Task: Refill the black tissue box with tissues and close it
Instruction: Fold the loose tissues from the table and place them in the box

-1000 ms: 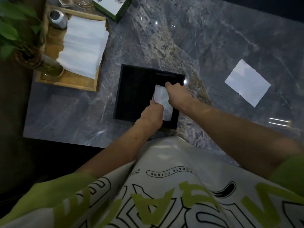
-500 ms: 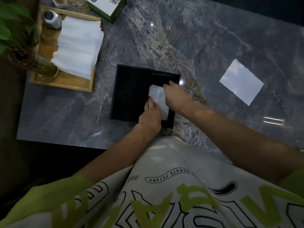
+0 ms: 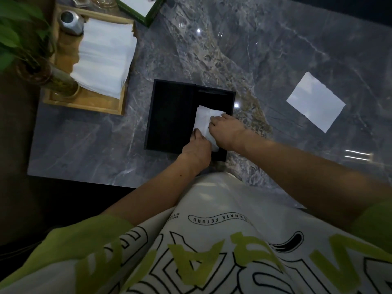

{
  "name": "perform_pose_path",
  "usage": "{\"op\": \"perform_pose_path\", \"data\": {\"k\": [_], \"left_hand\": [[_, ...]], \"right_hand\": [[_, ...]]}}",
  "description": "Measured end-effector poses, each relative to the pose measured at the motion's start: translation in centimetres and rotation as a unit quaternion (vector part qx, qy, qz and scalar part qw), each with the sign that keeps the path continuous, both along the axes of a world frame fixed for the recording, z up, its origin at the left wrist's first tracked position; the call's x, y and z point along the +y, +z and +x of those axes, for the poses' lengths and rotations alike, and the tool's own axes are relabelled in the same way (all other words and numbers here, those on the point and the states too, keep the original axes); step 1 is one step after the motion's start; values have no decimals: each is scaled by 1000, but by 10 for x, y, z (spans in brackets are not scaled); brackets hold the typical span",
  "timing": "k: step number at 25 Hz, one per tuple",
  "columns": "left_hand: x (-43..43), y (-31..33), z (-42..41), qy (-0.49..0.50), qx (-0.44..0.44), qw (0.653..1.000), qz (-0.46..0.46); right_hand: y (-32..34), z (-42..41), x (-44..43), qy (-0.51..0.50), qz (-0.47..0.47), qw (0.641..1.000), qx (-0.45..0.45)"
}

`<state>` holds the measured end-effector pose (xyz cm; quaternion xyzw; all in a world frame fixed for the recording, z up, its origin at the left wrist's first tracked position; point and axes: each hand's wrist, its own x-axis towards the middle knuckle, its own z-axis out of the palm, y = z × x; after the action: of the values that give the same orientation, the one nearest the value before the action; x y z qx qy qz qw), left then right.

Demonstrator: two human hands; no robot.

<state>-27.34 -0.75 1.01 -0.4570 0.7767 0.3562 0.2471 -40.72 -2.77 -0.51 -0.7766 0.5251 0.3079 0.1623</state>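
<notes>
A: Head view, first entry?
B: One box point(image 3: 169, 115) stood on table point(image 3: 275, 49), right part open; tissue point(image 3: 204, 120) lay inside, long axis running away from the person.
A: Hands?
B: Fingers of right hand point(image 3: 226, 131) curled on tissue's right edge; left hand point(image 3: 197, 149) touched its near corner, finger state untellable.

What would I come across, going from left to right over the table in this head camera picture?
Plant → silver canister → stack of tissues → black tissue box → loose white sheet. The hands overlap the box, so they are left out.
</notes>
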Motion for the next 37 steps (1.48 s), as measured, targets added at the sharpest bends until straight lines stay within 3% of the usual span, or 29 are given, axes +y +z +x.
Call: {"op": "perform_pose_path", "data": {"k": [8, 17, 27, 37], "left_hand": [[-3, 0, -3, 11, -12, 1000, 25], [3, 1, 5, 68, 91, 994, 0], [9, 14, -13, 30, 153, 973, -170], [39, 24, -127, 7, 134, 963, -235]], "right_hand": [[-5, -4, 6, -7, -7, 1000, -9], [16, -16, 19, -86, -72, 982, -151], [38, -58, 57, -169, -173, 955, -174], [52, -180, 97, -218, -187, 942, -174]]}}
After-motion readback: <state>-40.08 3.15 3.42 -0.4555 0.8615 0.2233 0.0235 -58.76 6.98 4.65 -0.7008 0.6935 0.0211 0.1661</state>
